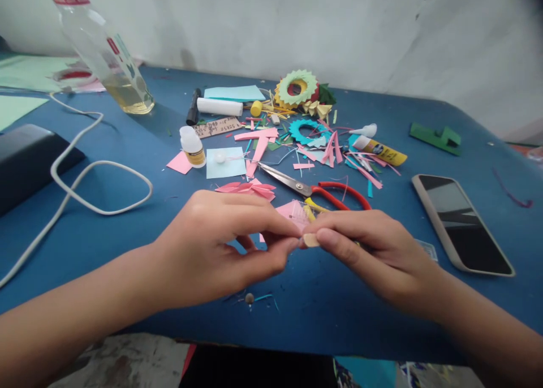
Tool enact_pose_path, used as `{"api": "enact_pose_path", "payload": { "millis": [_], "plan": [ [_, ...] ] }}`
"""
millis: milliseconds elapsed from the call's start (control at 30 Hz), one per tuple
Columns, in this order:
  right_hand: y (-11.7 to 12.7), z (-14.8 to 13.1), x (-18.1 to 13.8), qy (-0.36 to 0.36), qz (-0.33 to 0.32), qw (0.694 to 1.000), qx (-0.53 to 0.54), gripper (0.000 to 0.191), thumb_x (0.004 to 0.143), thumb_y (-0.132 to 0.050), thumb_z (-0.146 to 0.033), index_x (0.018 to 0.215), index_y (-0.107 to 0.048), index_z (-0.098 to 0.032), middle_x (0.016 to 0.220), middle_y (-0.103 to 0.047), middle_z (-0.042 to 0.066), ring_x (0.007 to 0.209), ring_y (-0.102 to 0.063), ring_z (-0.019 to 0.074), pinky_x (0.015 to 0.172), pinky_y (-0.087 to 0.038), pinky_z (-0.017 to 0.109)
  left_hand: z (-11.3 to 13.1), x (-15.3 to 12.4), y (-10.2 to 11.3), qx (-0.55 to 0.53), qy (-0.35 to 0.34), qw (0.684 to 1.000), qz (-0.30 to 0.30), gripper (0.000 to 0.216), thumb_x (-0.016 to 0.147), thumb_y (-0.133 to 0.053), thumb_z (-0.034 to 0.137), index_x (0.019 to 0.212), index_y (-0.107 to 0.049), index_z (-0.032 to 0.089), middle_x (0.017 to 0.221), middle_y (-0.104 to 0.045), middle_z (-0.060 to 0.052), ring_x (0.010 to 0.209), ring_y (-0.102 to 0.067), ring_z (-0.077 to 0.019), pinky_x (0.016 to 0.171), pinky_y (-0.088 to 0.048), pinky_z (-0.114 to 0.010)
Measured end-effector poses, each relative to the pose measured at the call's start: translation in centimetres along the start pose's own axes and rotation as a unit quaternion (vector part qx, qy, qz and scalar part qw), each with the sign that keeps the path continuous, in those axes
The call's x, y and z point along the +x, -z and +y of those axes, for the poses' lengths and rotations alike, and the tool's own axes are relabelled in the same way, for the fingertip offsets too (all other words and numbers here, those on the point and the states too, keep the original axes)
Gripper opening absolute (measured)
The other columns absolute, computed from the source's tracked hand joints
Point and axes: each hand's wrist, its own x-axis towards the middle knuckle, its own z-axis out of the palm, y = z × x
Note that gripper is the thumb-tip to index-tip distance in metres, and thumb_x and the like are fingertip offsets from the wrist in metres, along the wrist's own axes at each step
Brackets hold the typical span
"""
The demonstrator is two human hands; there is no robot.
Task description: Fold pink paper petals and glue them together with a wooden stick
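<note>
"Cream-coloured and apparently of paper, a small flat piece (311, 240) lies between our two hands, above the blue tabletop (339, 314). How are our fingers placed?"

"The thumb and forefinger of our bare right hand (379, 252) pinch its right part; those of our bare left hand (229, 238) meet at its left end and seem to pinch it too, although the exact contact is too small to resolve."

"How do we expect it to handle?"

"If it is paper, as we judge, it should be very light, flexible rather than stiff, hardly slippery, and easily creased. We would take it by its opposite ends, with light fingertip pressure, leaving the middle free."

"And what do we count around it?"

"One pair of metal scissors with red handles (306, 190); one dark-screened phone in a pale case (462, 221); one small white plastic bottle with a yellow label (194, 149); one yellow tube (385, 151); one tall clear bottle of yellowish liquid (114, 74). Of pointed paper rings we distinguish at least two: one pale green (313, 83), one turquoise (297, 133)."

"The narrow pink paper strips (258, 153)?"

"Several, but they overlap; we cannot give a reliable number."
</note>
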Motion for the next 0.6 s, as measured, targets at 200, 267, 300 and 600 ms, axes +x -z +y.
{"api": "enact_pose_path", "payload": {
  "millis": [200,267,300,600],
  "plan": [
    [0.01,0.05,-0.06,-0.002,-0.018,1.0,0.013,0.019,0.091,-0.044,-0.017,0.086,-0.063,-0.02,0.073,-0.065,-0.002,0.066,-0.06,0.0085,0.059,-0.044,0.018,-0.02,0.06,0.16,-0.03,0.005,0.999,-0.017,0.01,0.072,-0.064,0.007,0.074,-0.067,0.016,0.066,-0.071,0.002,0.053,-0.062,-0.0066,0.049,-0.051,-0.01],
    [-0.01,0.02,-0.02,-0.005,-0.018,1.0,0.0,0.02,0.091,-0.043,-0.017,0.082,-0.061,-0.019,0.071,-0.063,-0.002,0.062,-0.057,0.0081,0.057,-0.043,0.018,-0.03,0.03,0.11,-0.04,0.01,0.999,-0.009,0.014,0.072,-0.062,0.005,0.077,-0.067,0.017,0.067,-0.071,0.002,0.053,-0.062,-0.007,0.048,-0.052,-0.011],
    [-0.02,0.0,0.0,-0.005,-0.018,1.0,-0.006,0.02,0.091,-0.043,-0.018,0.082,-0.061,-0.018,0.07,-0.063,-0.002,0.061,-0.056,0.0081,0.056,-0.042,0.018,-0.02,0.02,0.08,-0.047,0.013,0.999,-0.002,0.016,0.072,-0.06,0.004,0.078,-0.067,0.018,0.067,-0.071,0.002,0.053,-0.062,-0.0072,0.048,-0.052,-0.012],
    [-0.02,0.01,0.08,-0.01,-0.024,1.0,-0.002,0.02,0.091,-0.043,-0.019,0.082,-0.06,-0.018,0.068,-0.061,-0.002,0.06,-0.055,0.0081,0.056,-0.041,0.019,0.16,0.28,0.14,-0.045,0.031,0.999,-0.002,0.017,0.068,-0.056,0.002,0.069,-0.067,0.015,0.059,-0.068,0.001,0.051,-0.061,-0.009,0.049,-0.053,-0.015]
  ]
}}
